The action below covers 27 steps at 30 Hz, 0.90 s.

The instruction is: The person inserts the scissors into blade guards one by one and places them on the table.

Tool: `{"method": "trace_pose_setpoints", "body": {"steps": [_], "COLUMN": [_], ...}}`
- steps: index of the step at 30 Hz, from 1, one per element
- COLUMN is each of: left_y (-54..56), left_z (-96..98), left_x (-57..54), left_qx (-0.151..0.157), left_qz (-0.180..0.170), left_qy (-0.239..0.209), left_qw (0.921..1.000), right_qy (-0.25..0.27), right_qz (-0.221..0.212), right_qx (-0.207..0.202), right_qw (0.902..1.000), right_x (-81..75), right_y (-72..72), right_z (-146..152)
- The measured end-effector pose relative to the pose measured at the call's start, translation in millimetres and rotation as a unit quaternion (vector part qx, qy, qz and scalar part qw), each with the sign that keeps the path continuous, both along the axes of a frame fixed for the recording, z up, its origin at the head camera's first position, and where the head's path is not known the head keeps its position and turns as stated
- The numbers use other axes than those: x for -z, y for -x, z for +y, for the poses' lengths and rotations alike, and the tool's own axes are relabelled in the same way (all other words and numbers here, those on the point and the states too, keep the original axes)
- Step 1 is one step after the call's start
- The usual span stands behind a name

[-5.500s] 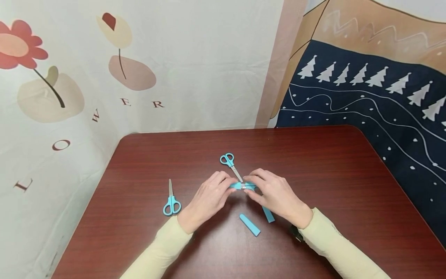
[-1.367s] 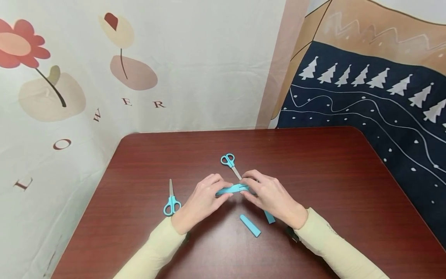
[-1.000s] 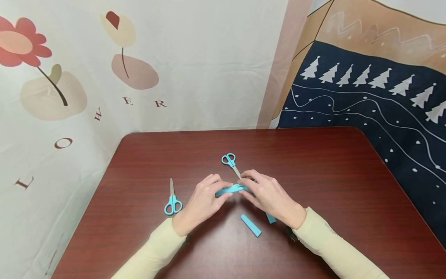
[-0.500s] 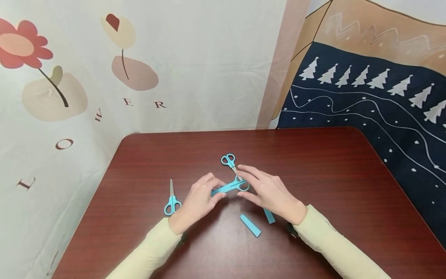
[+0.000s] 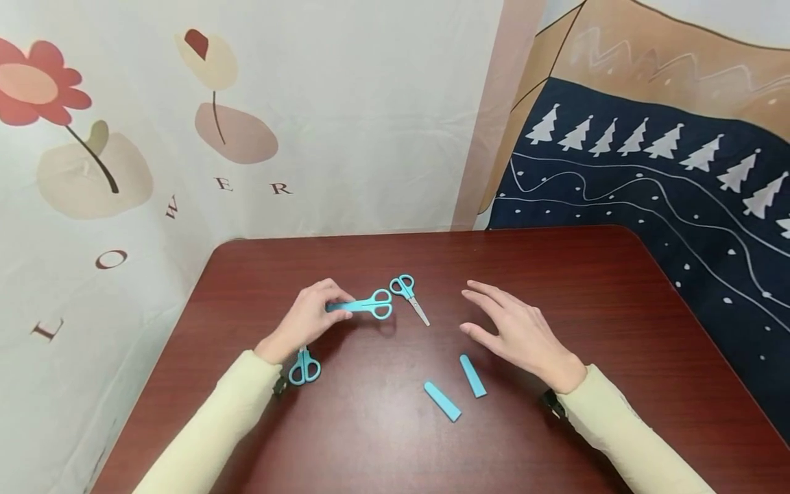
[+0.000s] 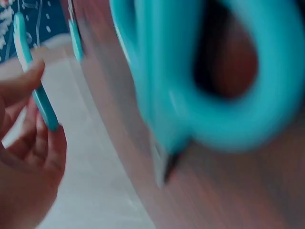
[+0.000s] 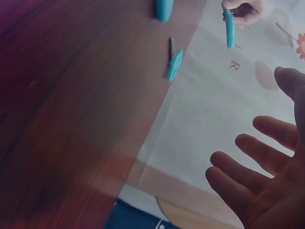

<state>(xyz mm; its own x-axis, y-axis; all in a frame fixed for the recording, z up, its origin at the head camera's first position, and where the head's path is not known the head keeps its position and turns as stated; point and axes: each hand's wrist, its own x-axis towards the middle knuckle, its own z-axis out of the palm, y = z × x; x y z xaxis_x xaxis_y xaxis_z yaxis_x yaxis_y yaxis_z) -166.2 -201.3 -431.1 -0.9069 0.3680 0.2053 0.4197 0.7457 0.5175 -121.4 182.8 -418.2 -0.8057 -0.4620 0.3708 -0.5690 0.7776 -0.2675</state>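
Observation:
My left hand (image 5: 308, 317) pinches a pair of turquoise scissors (image 5: 364, 306) by the matching sheath over its blades. The ring handles point right, and the pair is raised over the table. In the left wrist view these scissors (image 6: 45, 107) stand out between thumb and fingers. Below my left wrist lies a second pair of scissors (image 5: 304, 361), its blades hidden by the hand; it looms large and blurred in the left wrist view. My right hand (image 5: 518, 334) hovers at the right with fingers spread, holding nothing.
A third pair of scissors (image 5: 407, 290) lies uncovered at the back, blade toward the front right. Two loose turquoise sheaths, a nearer one (image 5: 442, 401) and a farther one (image 5: 473, 376), rest before my right hand. The brown table (image 5: 555, 274) ends against printed cloth backdrops.
The blades went into the sheath between both hands. My right hand then let go and moved right, while my left hand carried the sheathed scissors left and away from me.

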Motion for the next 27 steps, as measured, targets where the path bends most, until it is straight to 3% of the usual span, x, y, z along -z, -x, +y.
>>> {"method": "trace_pose_setpoints", "body": {"steps": [6,13,27], "left_y": [24.9,47.7,72.6], "left_z": [-19.3,-28.3,-34.0], "left_x": [0.8,5.8,20.1], "left_qx": [0.03,0.021,0.01], "left_qz": [-0.05,-0.075,-0.111], "left_qy": [0.002,0.007,0.056], "left_qw": [0.9983,0.9969,0.9922], "right_qy": [-0.007,-0.007,-0.019], "right_qz": [-0.018,-0.023,-0.004], "right_qx": [0.016,0.015,0.016], "right_qw": [0.9997,0.9996,0.9997], "right_x": [3.1,8.0,14.5], "right_y": [-3.0,-4.2,-7.3], "right_z": [11,15,21]}}
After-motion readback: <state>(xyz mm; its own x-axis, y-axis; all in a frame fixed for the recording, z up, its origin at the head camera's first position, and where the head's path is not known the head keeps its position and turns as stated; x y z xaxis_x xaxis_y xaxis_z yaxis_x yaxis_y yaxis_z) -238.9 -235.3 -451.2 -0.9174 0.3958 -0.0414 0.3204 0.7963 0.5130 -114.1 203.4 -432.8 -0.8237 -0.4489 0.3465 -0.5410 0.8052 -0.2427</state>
